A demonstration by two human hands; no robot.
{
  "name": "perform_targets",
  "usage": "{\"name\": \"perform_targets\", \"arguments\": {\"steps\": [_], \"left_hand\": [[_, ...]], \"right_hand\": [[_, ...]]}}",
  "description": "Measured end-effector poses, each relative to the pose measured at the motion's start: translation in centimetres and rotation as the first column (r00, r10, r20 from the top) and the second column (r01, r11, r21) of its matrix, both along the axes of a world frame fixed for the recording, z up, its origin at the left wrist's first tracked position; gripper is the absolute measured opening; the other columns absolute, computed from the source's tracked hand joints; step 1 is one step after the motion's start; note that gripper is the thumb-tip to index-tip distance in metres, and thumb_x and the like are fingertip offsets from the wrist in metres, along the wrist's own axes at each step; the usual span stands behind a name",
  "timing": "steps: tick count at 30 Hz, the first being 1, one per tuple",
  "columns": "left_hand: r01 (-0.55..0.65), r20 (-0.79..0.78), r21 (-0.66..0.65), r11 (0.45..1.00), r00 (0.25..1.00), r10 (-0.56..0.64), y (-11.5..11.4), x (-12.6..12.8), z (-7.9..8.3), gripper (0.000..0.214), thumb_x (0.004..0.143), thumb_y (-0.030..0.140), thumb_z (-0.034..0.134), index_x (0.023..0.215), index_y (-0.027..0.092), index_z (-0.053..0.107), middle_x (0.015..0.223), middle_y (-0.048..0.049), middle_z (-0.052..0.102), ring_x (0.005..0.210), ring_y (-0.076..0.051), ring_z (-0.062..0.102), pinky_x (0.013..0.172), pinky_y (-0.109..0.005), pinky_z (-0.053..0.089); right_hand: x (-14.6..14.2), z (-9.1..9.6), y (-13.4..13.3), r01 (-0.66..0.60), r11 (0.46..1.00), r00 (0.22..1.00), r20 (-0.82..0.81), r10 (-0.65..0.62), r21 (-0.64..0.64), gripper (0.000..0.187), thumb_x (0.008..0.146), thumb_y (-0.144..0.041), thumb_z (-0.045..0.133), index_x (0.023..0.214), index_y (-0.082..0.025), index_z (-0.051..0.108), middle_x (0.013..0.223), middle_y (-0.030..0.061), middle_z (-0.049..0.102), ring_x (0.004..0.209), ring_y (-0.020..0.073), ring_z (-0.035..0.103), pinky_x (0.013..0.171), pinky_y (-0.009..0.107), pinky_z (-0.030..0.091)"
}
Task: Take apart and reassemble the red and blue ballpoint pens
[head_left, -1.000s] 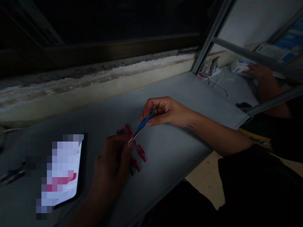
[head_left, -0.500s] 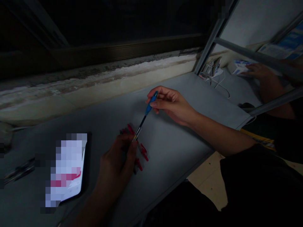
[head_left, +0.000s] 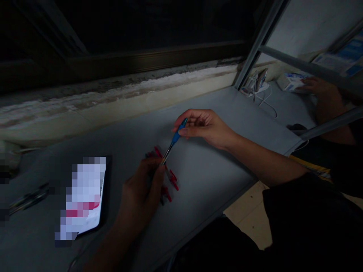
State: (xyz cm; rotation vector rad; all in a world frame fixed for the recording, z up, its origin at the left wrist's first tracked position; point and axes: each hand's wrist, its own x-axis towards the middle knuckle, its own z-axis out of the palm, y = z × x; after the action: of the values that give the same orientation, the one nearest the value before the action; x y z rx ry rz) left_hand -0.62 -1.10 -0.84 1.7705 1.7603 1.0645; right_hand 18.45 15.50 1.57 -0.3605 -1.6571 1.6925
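A ballpoint pen with a blue end slants between my two hands above the table. My right hand pinches the blue end between thumb and fingers. The clear, shiny barrel runs down from it into the closed thumb and fingertips of my left hand, which hide its lower part. Beneath and beside that hand lie several pens with red parts, such as one red pen; my fingers partly cover them.
A lit phone lies left of my left hand, with dark pens beyond it. Metal frame bars stand at the right. Behind them another person's hand touches a box, near a white cable.
My right hand has moved down and left with the blue end, toward my left hand. The dark length between blue end and barrel has shortened. The view has shifted slightly.
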Motion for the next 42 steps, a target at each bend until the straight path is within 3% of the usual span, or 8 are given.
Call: {"name": "perform_targets", "arguments": {"steps": [8,14,18,20,23,28,34,42], "left_hand": [[0.016,0.027,-0.001,1.000,0.999,-0.016,-0.1,0.0,0.2,0.020,0.104,0.036,0.049,0.107,0.023,0.064,0.071,0.0015,0.067,0.054,-0.015,0.062,0.051,-0.029,0.050],[0.013,0.005,-0.010,1.000,1.000,-0.012,0.0,-0.1,0.4,0.017,0.101,0.034,0.054,0.105,0.021,0.066,0.075,0.0005,0.070,0.060,-0.016,0.066,0.059,-0.030,0.054],[-0.021,0.002,0.000,1.000,1.000,0.021,0.1,-0.1,0.3,0.020,0.103,0.034,0.052,0.108,0.021,0.066,0.081,-0.0021,0.073,0.066,-0.017,0.069,0.062,-0.031,0.056],[-0.028,-0.027,0.015,0.999,0.999,0.029,0.1,-0.1,0.3,0.020,0.102,0.034,0.053,0.106,0.021,0.067,0.084,-0.0033,0.074,0.068,-0.017,0.069,0.063,-0.031,0.057],[-0.040,-0.047,0.003,0.999,0.998,0.040,0.0,0.0,0.2,0.020,0.102,0.033,0.054,0.106,0.020,0.068,0.078,-0.0028,0.072,0.065,-0.017,0.067,0.058,-0.030,0.054],[-0.035,-0.010,0.017,0.999,0.999,0.035,0.2,0.0,0.4,0.021,0.103,0.033,0.053,0.106,0.020,0.069,0.073,-0.0008,0.069,0.063,-0.016,0.066,0.058,-0.029,0.053],[0.006,-0.003,-0.031,1.000,1.000,-0.006,0.2,-0.1,0.2,0.020,0.103,0.032,0.053,0.107,0.020,0.069,0.085,-0.0042,0.075,0.069,-0.018,0.069,0.065,-0.034,0.056],[0.095,-0.376,0.299,0.949,0.926,0.026,-0.1,-0.4,-0.1,0.012,0.103,0.023,0.058,0.105,0.019,0.069,0.090,-0.0060,0.075,0.082,-0.022,0.070,0.080,-0.040,0.051]], "right_hand": [[-0.1,0.1,-0.7,-0.147,0.987,0.985,0.083,0.151,-0.060,0.032,0.077,-0.033,0.088,0.098,-0.015,0.072,0.100,0.0069,0.079,0.069,0.0093,0.069,0.068,0.022,0.058],[0.2,0.4,-1.4,0.012,0.990,0.928,0.368,-0.063,0.140,0.045,0.086,-0.050,0.077,0.065,-0.015,0.060,0.051,-0.0038,0.056,0.047,0.0059,0.051,0.046,0.018,0.037],[0.5,0.7,-1.2,-0.011,0.982,0.954,0.295,-0.046,0.187,0.045,0.079,-0.051,0.084,0.098,-0.016,0.064,0.070,-0.0028,0.067,0.057,0.0079,0.056,0.053,0.020,0.041],[0.7,0.8,-1.1,-0.032,0.972,0.929,0.366,-0.058,0.234,0.042,0.081,-0.053,0.081,0.085,-0.015,0.063,0.062,-0.0041,0.062,0.051,0.0065,0.051,0.052,0.021,0.039],[0.9,0.7,-1.1,-0.048,0.967,0.836,0.541,-0.098,0.249,0.060,0.098,-0.060,0.056,0.058,-0.017,0.052,0.043,-0.0044,0.046,0.042,0.0058,0.043,0.050,0.023,0.036],[0.9,0.7,-1.1,-0.095,0.981,0.936,0.352,0.030,0.171,0.040,0.085,-0.052,0.078,0.094,-0.017,0.061,0.077,0.0001,0.069,0.060,0.0093,0.057,0.055,0.022,0.043],[1.3,1.1,-1.2,-0.148,0.940,0.825,0.562,-0.053,0.307,0.045,0.099,-0.054,0.059,0.073,-0.017,0.061,0.054,-0.0043,0.054,0.052,0.0087,0.049,0.054,0.023,0.035],[1.2,0.6,-1.2,-0.231,0.960,0.805,0.585,0.097,0.159,0.052,0.097,-0.060,0.057,0.066,-0.019,0.053,0.053,-0.0057,0.049,0.047,0.0079,0.046,0.051,0.023,0.035]]}}
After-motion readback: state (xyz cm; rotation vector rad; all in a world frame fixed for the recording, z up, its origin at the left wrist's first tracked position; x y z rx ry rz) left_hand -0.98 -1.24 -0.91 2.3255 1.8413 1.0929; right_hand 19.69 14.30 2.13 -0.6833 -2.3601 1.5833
